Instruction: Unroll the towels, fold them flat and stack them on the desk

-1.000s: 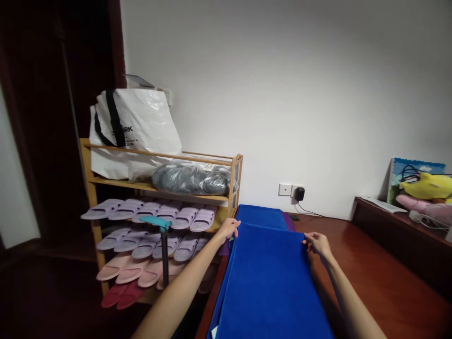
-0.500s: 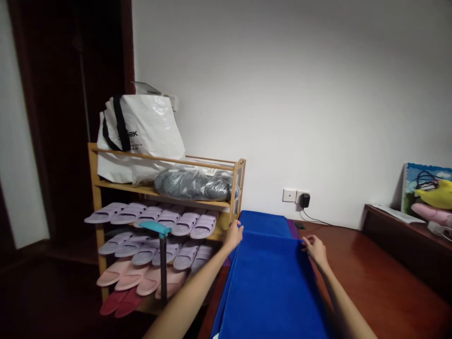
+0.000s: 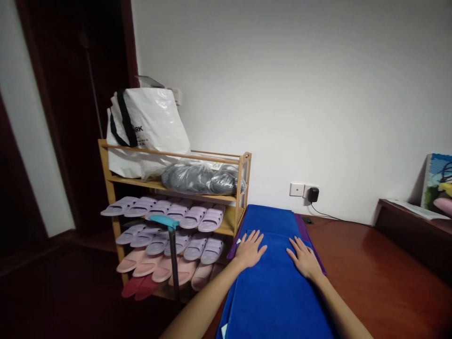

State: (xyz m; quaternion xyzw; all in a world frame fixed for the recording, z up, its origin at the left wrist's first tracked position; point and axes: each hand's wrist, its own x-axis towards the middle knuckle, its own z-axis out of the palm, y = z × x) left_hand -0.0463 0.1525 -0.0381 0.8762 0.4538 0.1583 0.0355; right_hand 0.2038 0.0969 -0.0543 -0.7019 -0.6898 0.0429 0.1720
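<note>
A long blue cloth (image 3: 277,301) lies folded in layers on the reddish-brown wooden surface, with a fold edge running across it near its far end. My left hand (image 3: 250,250) rests flat on its left side, fingers spread. On the right side my right hand (image 3: 304,258) lies palm down, its fingers also stretched out. Beneath the blue layers, a purple cloth (image 3: 319,261) shows along the right edge and at the left. Small white tags peek out at the left edge.
Left of the cloth stands a wooden rack (image 3: 243,188) with rows of slippers (image 3: 212,219), a white bag (image 3: 155,122) and a plastic-wrapped grey bundle (image 3: 201,179). A teal-topped handle (image 3: 164,221) rises before it. A black plug (image 3: 312,194) trails a cable along the wall.
Both hands have let go of the blue cloth's far corners and now lie flat on it, closer together. The cloth's edge has come down onto the layers. The view has shifted slightly.
</note>
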